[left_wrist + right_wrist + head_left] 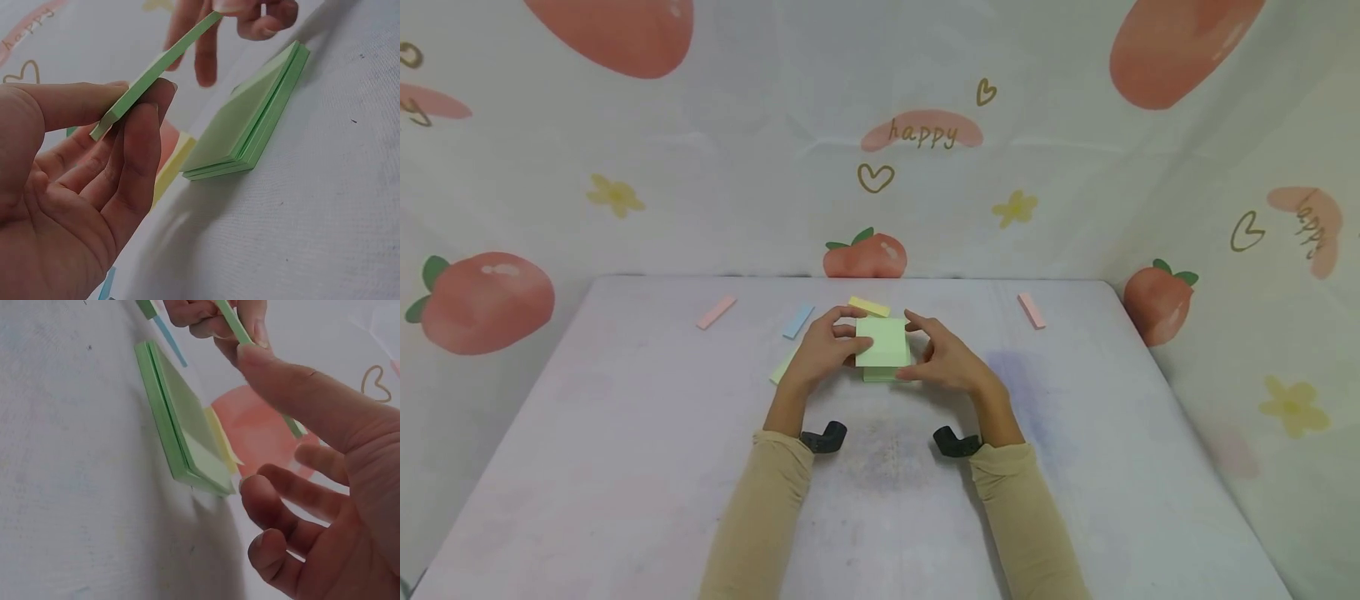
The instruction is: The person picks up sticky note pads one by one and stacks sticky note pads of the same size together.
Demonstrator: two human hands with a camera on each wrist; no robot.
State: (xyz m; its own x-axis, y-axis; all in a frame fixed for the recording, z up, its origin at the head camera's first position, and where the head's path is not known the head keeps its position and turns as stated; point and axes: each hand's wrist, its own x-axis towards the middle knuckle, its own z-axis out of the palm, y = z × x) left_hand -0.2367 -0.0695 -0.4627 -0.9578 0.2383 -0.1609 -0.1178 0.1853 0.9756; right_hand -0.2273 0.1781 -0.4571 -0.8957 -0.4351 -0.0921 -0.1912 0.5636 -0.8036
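Observation:
My left hand [822,352] pinches a thin pad of light green sticky notes [883,342] between thumb and fingers, holding it tilted above the table. Below it lies a stack of similar green sticky-note pads [247,122], partly covered by the held pad in the head view. On the other side is my right hand [953,360]. Its thumb [294,378] appears to touch the edge of the held pad, while its fingers are spread loosely and bent, apart from both the pad and the stack.
Behind the stack lies a yellow strip [869,307]. Left of it are a blue strip [798,322], a pink strip [717,312] and a green piece [782,367] partly behind my left hand. Another pink strip [1032,311] lies at the back right of the white-covered table [647,467].

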